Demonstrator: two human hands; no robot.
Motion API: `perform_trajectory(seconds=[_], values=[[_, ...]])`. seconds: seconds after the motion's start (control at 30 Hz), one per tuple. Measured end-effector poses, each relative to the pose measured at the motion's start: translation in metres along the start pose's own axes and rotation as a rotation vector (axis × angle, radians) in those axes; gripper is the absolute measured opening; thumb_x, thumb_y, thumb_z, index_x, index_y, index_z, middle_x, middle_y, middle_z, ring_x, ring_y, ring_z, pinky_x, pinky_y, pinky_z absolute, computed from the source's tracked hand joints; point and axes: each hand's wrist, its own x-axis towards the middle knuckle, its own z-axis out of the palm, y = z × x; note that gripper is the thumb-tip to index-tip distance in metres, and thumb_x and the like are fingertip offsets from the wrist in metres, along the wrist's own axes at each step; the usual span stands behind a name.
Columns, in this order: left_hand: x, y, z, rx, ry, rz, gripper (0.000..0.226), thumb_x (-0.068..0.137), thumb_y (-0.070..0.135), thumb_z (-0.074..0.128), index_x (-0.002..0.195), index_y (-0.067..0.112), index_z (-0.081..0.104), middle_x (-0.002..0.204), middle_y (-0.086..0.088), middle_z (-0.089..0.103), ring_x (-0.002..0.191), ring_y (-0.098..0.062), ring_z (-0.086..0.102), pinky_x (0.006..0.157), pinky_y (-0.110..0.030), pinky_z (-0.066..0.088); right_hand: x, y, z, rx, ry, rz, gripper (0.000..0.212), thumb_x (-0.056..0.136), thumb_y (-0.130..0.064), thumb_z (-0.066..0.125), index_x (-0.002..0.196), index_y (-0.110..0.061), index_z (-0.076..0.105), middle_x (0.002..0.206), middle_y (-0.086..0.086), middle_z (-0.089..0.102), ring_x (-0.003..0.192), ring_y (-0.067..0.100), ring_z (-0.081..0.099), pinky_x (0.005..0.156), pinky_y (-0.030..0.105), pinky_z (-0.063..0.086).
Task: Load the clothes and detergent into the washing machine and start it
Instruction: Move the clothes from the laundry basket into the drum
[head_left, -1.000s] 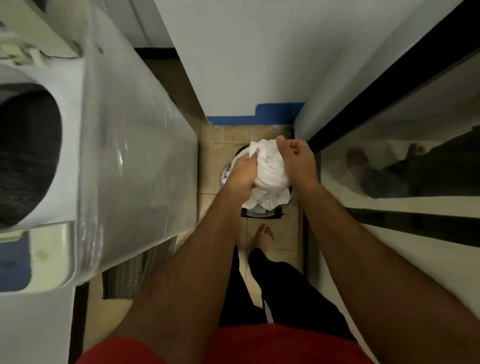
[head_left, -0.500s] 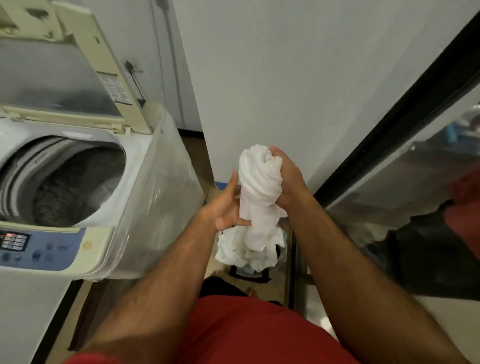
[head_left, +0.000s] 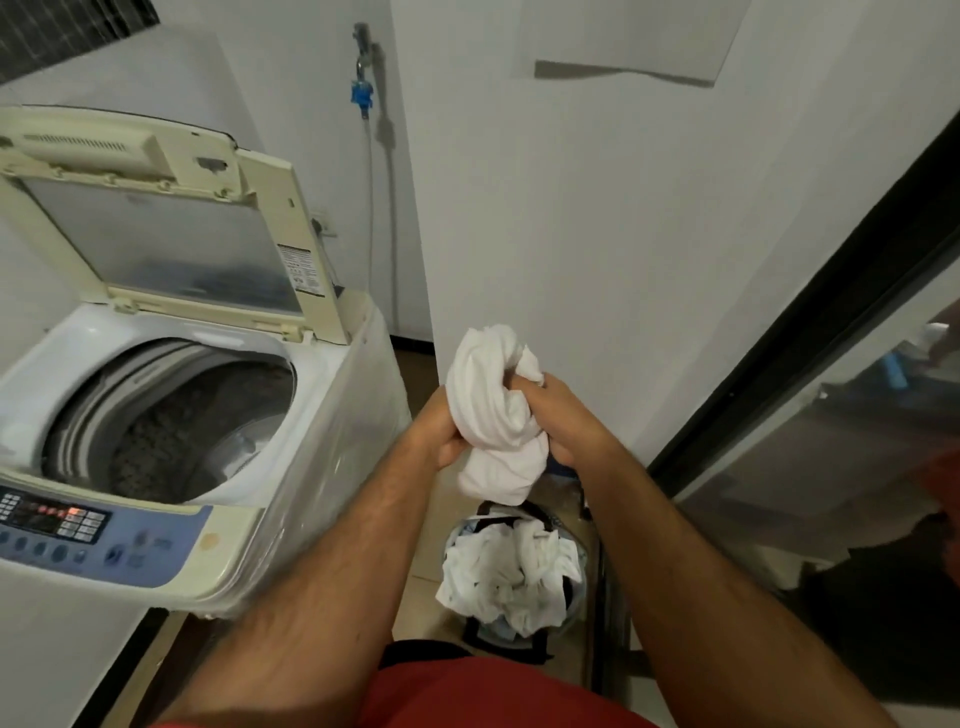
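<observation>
A bunched white garment (head_left: 493, 410) is held up in front of me, to the right of the machine. My left hand (head_left: 435, 432) grips its left side and my right hand (head_left: 563, 421) grips its right side. The top-loading washing machine (head_left: 322, 415) stands at the left with its lid (head_left: 171, 234) raised and the drum (head_left: 171, 426) open and dark inside. Below my hands on the floor sits a laundry basket (head_left: 576, 608) with more white clothes (head_left: 506, 571) in it. No detergent is in view.
The machine's control panel (head_left: 57, 525) faces me at lower left with a red light showing. A white wall (head_left: 597, 234) stands straight ahead and a dark-framed glass door (head_left: 831, 415) runs along the right. A tap with a blue fitting (head_left: 362, 96) and hose hangs behind the machine.
My view tilted up from the floor to the machine. Both hands lifted the white garment up out of the basket and bunched it tighter; more clothes stay in the basket.
</observation>
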Motion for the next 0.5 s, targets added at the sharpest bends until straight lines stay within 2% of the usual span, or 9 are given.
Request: perform_trajectory(seconds=[0.07,0.13,0.2,0.23,0.3,0.33,0.43,0.5], values=[[0.002,0.011,-0.015,0.151,0.056,0.003,0.034,0.097,0.031,0.053,0.118,0.006,0.063,0.119,-0.021,0.065,0.097,-0.024,0.064,0.072,-0.03,0.056,0.007,-0.006,0.015,-0.005,0.046,-0.025,0.036,0.082,-0.043,0.069,0.101,-0.012,0.072,0.095,0.008,0.075,0.094,0.024,0.071,0.085,0.039,0.058],[-0.005,0.024,-0.031,0.227,0.12,-0.024,0.044,0.098,0.05,0.043,0.112,0.015,0.065,0.11,-0.015,0.069,0.089,-0.019,0.064,0.067,-0.028,0.054,0.017,-0.013,0.03,-0.008,0.078,-0.047,0.039,0.077,-0.042,0.071,0.094,-0.007,0.072,0.091,0.013,0.075,0.091,0.027,0.071,0.087,0.044,0.057],[-0.014,0.028,-0.056,0.18,0.106,-0.111,0.07,0.087,0.076,0.022,0.108,0.023,0.062,0.101,-0.005,0.067,0.091,-0.018,0.061,0.079,-0.038,0.054,0.025,-0.021,0.046,0.051,0.08,-0.05,0.041,0.076,-0.041,0.072,0.098,-0.006,0.072,0.095,0.014,0.074,0.093,0.028,0.071,0.084,0.043,0.057],[-0.015,0.028,-0.072,0.151,0.095,-0.16,0.084,0.075,0.087,0.02,0.111,0.023,0.061,0.107,-0.004,0.066,0.099,-0.021,0.06,0.087,-0.049,0.052,0.03,-0.025,0.053,0.09,0.067,-0.043,0.04,0.077,-0.04,0.073,0.101,-0.008,0.071,0.097,0.012,0.075,0.094,0.028,0.071,0.083,0.041,0.057],[-0.015,0.025,-0.1,0.052,0.089,-0.247,0.111,0.052,0.097,0.028,0.126,0.019,0.054,0.126,-0.01,0.06,0.114,-0.033,0.057,0.09,-0.064,0.047,0.042,-0.034,0.07,0.146,0.029,-0.033,0.043,0.075,-0.041,0.075,0.105,-0.011,0.072,0.1,0.01,0.075,0.097,0.027,0.071,0.089,0.045,0.057],[-0.013,0.026,-0.113,-0.046,0.084,-0.279,0.117,0.05,0.098,0.031,0.133,0.018,0.049,0.131,-0.014,0.057,0.116,-0.038,0.057,0.088,-0.067,0.047,0.048,-0.039,0.08,0.16,0.004,-0.04,0.047,0.072,-0.043,0.076,0.106,-0.012,0.072,0.102,0.01,0.075,0.099,0.027,0.071,0.092,0.048,0.055],[-0.013,0.038,-0.14,-0.354,0.022,-0.283,0.118,0.059,0.096,0.029,0.14,0.012,0.043,0.133,-0.019,0.057,0.116,-0.044,0.058,0.096,-0.066,0.042,0.061,-0.055,0.119,0.219,-0.051,-0.052,0.053,0.07,-0.044,0.078,0.109,-0.01,0.071,0.107,0.014,0.073,0.103,0.03,0.069,0.096,0.053,0.052],[-0.013,0.053,-0.152,-0.472,-0.056,-0.226,0.114,0.061,0.094,0.029,0.143,0.016,0.043,0.137,-0.018,0.055,0.122,-0.043,0.054,0.1,-0.062,0.04,0.069,-0.062,0.146,0.243,-0.077,-0.057,0.055,0.069,-0.048,0.077,0.109,-0.011,0.071,0.109,0.015,0.072,0.106,0.032,0.067,0.097,0.054,0.05]])
